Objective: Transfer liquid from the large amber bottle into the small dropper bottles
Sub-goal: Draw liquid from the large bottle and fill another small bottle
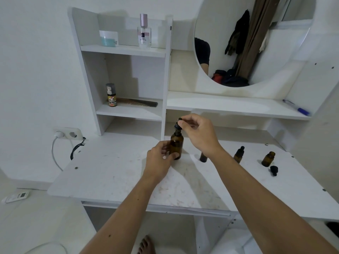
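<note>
Both bare forearms reach forward, converging toward the middle. The left hand [159,156] sits low, fingers and thumb curled in a grip. The right hand [199,133] is raised above it, wrist bent, thumb and forefinger pinched together.

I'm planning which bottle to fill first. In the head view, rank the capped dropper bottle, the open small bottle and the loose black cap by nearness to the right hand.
From the right hand, going outward to its right on the desk:
1. Capped dropper bottle, just past the right forearm.
2. Open small bottle, farther right.
3. Loose black cap, lying in front of that open bottle, farthest, though only slightly.
</note>
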Demonstrator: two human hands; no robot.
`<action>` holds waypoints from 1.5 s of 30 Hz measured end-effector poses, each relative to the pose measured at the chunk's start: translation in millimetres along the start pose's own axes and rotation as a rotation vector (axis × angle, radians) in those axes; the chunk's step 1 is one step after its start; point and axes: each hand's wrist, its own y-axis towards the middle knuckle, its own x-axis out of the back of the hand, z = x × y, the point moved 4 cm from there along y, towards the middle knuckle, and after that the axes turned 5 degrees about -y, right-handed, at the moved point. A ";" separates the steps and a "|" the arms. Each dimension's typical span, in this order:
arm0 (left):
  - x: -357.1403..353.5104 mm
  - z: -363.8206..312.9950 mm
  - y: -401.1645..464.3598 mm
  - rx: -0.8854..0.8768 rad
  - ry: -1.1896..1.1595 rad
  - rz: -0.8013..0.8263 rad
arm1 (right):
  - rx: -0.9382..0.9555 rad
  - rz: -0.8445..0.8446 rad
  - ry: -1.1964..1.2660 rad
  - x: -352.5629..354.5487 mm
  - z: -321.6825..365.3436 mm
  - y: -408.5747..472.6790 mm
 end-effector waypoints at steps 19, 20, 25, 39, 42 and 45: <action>-5.2 -11.3 -42.3 0.069 0.089 -0.082 | 0.058 -0.278 0.206 110.0 23.5 -17.4; -8.4 -13.0 -51.0 0.072 0.104 -0.102 | 0.054 -0.292 0.205 119.7 18.3 -24.7; -31.1 -28.3 -83.0 0.092 0.163 -0.201 | -0.020 -0.357 0.177 171.1 -17.3 -61.2; -226.3 -81.4 -93.4 -0.069 -0.044 0.313 | -0.180 -0.518 0.128 271.0 -109.4 -100.6; -252.8 -83.1 -75.6 -0.085 -0.032 0.361 | -0.191 -0.531 0.113 275.4 -122.0 -96.8; -274.4 -80.1 -58.3 -0.086 -0.008 0.367 | -0.190 -0.537 0.117 277.9 -132.2 -90.1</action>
